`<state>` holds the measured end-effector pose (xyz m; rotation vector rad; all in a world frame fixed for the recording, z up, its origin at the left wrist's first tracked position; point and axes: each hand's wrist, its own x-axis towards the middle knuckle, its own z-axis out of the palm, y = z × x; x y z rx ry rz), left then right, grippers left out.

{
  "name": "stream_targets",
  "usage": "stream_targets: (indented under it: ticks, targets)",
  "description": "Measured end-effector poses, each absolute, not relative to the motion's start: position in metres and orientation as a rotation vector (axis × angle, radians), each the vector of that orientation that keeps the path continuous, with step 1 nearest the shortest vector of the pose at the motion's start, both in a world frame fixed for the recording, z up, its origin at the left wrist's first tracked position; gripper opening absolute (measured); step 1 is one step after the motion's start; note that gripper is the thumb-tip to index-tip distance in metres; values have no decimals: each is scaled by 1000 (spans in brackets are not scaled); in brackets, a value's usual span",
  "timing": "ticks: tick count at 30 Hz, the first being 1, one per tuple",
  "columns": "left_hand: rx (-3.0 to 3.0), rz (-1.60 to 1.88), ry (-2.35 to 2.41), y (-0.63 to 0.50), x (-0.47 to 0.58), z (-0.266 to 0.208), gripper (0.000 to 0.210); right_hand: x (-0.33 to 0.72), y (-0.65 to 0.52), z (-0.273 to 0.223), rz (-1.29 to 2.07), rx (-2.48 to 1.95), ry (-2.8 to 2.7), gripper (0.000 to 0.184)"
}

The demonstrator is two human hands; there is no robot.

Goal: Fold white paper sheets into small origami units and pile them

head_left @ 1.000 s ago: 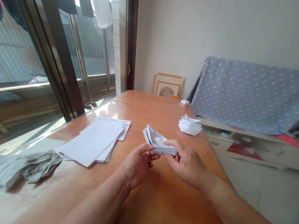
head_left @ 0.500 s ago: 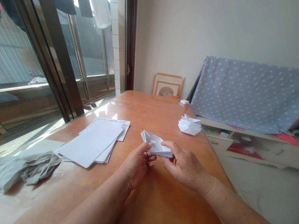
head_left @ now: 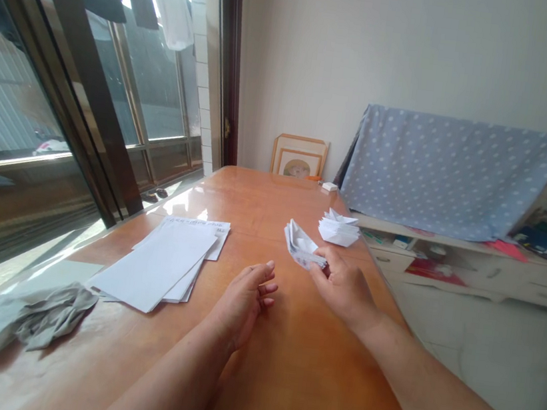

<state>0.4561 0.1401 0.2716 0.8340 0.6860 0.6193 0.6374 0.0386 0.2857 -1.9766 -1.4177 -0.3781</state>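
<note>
Pinched in my right hand (head_left: pixel 343 288) is a stack of nested folded paper boats (head_left: pixel 301 244), white with some print on the sides, held by its right end above the table. My left hand (head_left: pixel 247 296) is apart from it, a little to the left, with fingers loosely curled and apart and nothing in them. Beyond the held stack, near the table's right edge, stands another pile of folded white paper boats (head_left: pixel 339 228). To the left of my left hand lie several loose white paper sheets (head_left: pixel 160 261), one with handwriting along its far edge.
The brown wooden table (head_left: pixel 254 196) reaches toward the wall. A crumpled grey cloth (head_left: pixel 54 317) lies at the left. A small white box (head_left: pixel 329 187) sits at the far end, near a framed picture (head_left: pixel 300 158). A polka-dot cloth (head_left: pixel 453 175) hangs over something at the right.
My left hand has let go of the paper boat stack. My right hand has carried the stack forward, closer to the other pile, and tilted it. The view has turned slightly right.
</note>
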Motion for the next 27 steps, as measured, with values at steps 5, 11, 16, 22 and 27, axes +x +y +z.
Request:
stream_targets:
  ticks: [5,11,16,22,27]
  targets:
    - [870,614,704,140,456,269,40,696,45,265,-476,-2083,-1188,26]
    - [894,622,703,138,457,271,37,738,46,247,-398,-2164,-971,29]
    - [903,629,681,138,457,271,36,750,46,238,-386,-2154,-926,37]
    - [956,620,712,137,456,272,33,751,46,237,-401,-2124,-929,45]
    - [961,618,711,137,456,273,34,747,45,240,-383,-2126,-932,48]
